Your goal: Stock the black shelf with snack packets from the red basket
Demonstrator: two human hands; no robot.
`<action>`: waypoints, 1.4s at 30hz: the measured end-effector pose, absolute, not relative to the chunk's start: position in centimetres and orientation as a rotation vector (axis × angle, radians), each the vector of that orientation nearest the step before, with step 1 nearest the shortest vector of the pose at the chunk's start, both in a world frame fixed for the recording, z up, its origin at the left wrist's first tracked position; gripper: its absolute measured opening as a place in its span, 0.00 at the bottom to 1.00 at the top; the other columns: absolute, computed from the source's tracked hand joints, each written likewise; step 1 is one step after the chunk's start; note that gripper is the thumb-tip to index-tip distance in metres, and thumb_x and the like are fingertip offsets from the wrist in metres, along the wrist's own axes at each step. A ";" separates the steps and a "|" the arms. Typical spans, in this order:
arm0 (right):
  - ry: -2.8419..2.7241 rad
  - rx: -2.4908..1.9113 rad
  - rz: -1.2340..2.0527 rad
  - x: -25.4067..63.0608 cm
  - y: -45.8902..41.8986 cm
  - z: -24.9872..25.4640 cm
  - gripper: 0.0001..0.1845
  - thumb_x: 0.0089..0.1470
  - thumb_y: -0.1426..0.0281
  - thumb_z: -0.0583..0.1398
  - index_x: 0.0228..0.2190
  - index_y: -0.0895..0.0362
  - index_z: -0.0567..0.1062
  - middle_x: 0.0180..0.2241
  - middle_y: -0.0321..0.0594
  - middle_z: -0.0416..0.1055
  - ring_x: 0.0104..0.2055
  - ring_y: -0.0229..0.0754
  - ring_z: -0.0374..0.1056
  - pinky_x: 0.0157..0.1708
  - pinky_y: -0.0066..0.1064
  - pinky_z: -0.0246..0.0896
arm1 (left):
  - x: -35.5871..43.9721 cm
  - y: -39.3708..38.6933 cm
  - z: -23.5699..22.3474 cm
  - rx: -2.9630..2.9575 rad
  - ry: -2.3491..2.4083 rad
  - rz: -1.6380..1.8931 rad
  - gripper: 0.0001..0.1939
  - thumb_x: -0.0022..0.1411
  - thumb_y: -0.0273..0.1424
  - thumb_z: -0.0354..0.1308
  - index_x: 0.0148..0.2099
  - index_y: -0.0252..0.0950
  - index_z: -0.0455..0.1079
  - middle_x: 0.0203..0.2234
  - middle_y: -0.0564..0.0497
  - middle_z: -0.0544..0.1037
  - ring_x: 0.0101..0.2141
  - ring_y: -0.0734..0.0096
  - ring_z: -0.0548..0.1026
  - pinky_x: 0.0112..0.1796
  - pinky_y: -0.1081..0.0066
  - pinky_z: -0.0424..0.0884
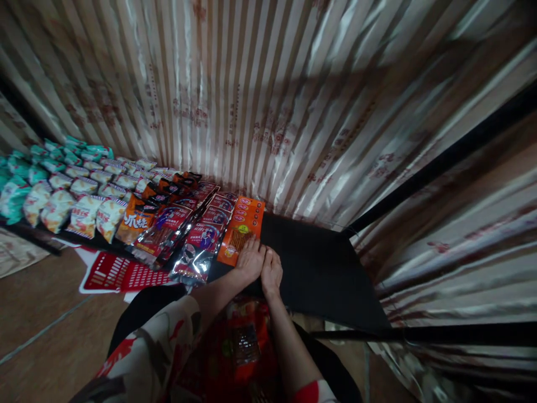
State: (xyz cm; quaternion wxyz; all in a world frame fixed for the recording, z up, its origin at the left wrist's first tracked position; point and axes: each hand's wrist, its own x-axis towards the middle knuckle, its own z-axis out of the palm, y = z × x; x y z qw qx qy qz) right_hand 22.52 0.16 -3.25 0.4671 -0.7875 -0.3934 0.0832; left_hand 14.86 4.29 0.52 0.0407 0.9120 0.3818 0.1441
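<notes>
An orange snack packet (244,215) with a window showing brown strips lies on the black shelf board (321,268), at the right end of the packet rows. My left hand (250,259) rests on its lower right part, palm down, with fingers extended. Close against it, my right hand (272,273) touches the board beside the packet's right edge, its fingers straight and close together. Dark red snack packets (205,235) lie in an overlapping row just left of the orange one. More red and orange packets (247,341) sit on my lap, partly hidden by my forearms.
Rows of orange-and-black bags (136,219), white bags (86,215) and green bags (17,193) fill the shelf leftward. A striped curtain (251,84) hangs behind. Black frame bars (419,179) slope on the right. A red-and-white printed sheet (113,272) is below the shelf edge.
</notes>
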 end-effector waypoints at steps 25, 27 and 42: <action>-0.938 -1.917 0.206 19.3 -12.4 -4.1 0.31 0.56 0.53 0.42 0.39 0.62 0.73 0.42 0.53 0.72 0.44 0.47 0.67 0.47 0.39 0.58 | 12.0 -7.3 -3.2 2.692 0.928 0.583 0.17 0.66 0.27 0.41 0.51 0.29 0.65 0.49 0.43 0.71 0.53 0.64 0.65 0.53 0.66 0.63; -0.954 -1.931 0.231 19.2 -13.3 -4.7 0.30 0.56 0.54 0.42 0.40 0.61 0.73 0.40 0.51 0.72 0.43 0.47 0.68 0.46 0.38 0.59 | 11.4 -8.4 -3.9 2.682 0.874 0.625 0.17 0.66 0.28 0.40 0.51 0.30 0.65 0.48 0.44 0.72 0.51 0.64 0.67 0.53 0.65 0.63; -1.265 -2.678 0.679 17.8 -17.0 -10.9 0.20 0.53 0.72 0.51 0.46 0.65 0.70 0.45 0.54 0.70 0.50 0.47 0.64 0.48 0.31 0.54 | 5.1 -12.3 -9.9 2.300 1.030 -0.227 0.23 0.58 0.25 0.45 0.56 0.28 0.60 0.55 0.37 0.63 0.56 0.56 0.59 0.56 0.60 0.54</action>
